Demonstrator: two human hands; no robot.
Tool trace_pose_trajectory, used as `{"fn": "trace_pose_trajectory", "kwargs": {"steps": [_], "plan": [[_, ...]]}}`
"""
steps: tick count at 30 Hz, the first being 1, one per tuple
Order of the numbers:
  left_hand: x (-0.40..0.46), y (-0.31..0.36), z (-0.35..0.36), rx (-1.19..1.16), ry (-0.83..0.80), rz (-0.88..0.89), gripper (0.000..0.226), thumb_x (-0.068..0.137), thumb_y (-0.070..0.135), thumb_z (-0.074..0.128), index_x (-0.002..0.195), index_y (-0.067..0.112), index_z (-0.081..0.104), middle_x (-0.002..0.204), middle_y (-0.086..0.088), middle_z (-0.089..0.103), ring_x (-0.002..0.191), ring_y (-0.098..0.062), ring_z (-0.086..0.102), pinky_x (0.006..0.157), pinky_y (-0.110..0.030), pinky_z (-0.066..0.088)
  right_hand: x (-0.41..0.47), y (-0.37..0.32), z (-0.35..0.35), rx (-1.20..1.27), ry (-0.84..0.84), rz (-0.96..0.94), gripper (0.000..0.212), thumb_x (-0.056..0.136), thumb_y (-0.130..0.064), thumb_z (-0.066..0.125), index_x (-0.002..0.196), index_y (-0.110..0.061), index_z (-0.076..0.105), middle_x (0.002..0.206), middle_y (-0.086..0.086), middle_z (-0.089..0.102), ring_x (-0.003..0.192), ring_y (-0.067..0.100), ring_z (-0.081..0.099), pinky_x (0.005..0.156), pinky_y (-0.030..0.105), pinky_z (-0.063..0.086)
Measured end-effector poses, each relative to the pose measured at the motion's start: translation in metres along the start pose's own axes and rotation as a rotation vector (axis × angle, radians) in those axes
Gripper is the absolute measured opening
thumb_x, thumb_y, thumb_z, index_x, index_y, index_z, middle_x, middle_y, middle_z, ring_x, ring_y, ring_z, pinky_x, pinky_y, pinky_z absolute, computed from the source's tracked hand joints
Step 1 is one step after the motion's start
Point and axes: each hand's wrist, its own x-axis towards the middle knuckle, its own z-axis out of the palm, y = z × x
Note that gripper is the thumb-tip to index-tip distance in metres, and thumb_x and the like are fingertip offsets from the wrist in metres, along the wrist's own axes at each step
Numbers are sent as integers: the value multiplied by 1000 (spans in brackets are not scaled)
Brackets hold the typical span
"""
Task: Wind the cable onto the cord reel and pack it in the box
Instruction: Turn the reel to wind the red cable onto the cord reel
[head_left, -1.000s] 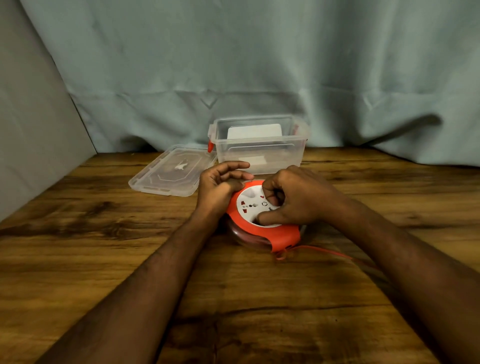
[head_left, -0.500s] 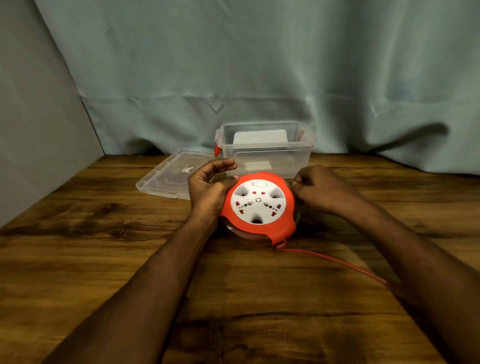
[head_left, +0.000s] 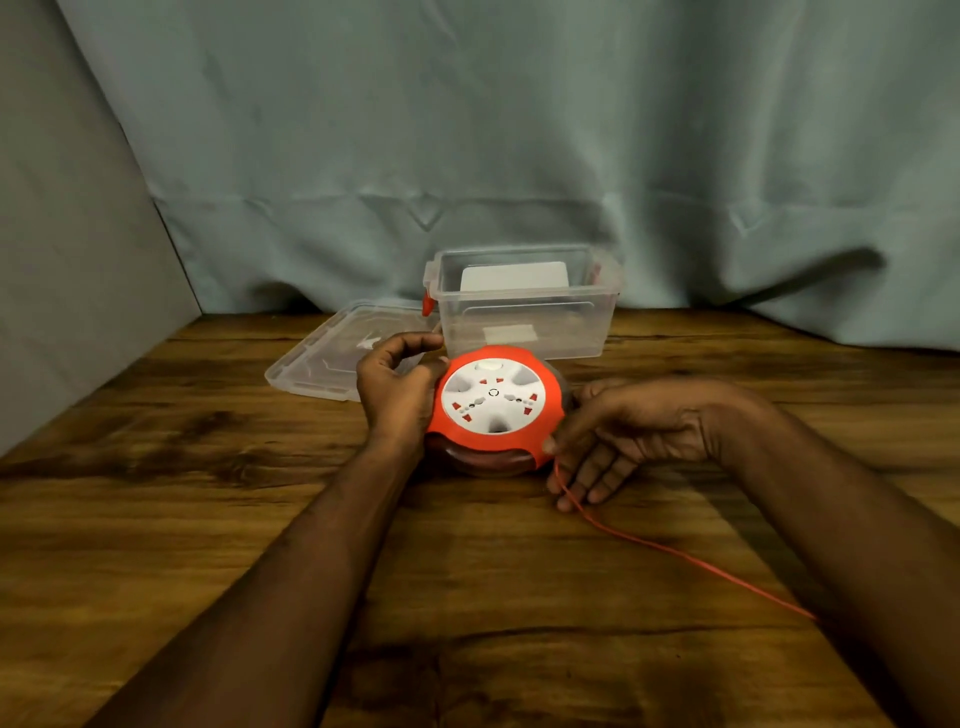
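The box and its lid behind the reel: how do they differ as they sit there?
The box stands upright and deep, open at the top; the lid lies flat and shallow on the table to its left. The box shows an orange latch and something white inside; the lid holds nothing. Both are clear plastic.

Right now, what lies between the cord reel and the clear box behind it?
Nothing: in the head view the cord reel stands directly in front of the clear box, its far edge overlapping the box's front wall.
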Motion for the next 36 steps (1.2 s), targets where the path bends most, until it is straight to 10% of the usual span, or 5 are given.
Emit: {"fn": "trace_pose_trajectory", "kwargs": {"steps": [9, 18, 25, 31, 36], "plan": [[6, -5, 3, 64, -80, 62, 39, 88, -9, 66, 117, 18, 69, 116, 3, 71, 105, -11, 69, 75, -24, 62, -9, -1, -14, -674, 280, -250, 35, 84, -25, 85, 114, -24, 67, 63, -30, 68, 58, -12, 62, 55, 7, 43], [5, -5, 5, 62, -271, 67, 48, 83, -16, 66, 117, 19, 66, 114, 0, 71, 111, -13, 67, 88, -28, 59, 5, 10, -38, -752, 753, -572, 25, 80, -48, 85, 92, -29, 74, 77, -4, 72, 64, 11, 63, 61, 36, 53], [5, -9, 5, 71, -601, 113, 53, 78, -6, 72, 128, 12, 65, 120, -12, 72, 115, -22, 69, 91, -33, 58, -1, -2, -17, -824, 427, -559, 68, 79, -10, 87, 135, -35, 59, 124, -21, 70, 106, 3, 67, 87, 24, 56], [1, -5, 6, 94, -729, 116, 47, 82, -2, 70, 122, 21, 67, 113, -8, 76, 106, -23, 73, 89, -35, 59, -6, -9, -6, -876, 358, -614, 87, 76, -5, 86, 146, -40, 48, 123, -21, 73, 119, 29, 65, 97, 56, 55], [1, -3, 5, 93, -821, 111, 47, 89, -3, 67, 135, 5, 59, 121, -17, 72, 111, -29, 71, 93, -40, 59, -4, -13, 2, -974, 271, -498, 93, 83, -5, 80, 155, -44, 36, 133, -27, 65, 127, -6, 53, 103, 27, 52]]}}
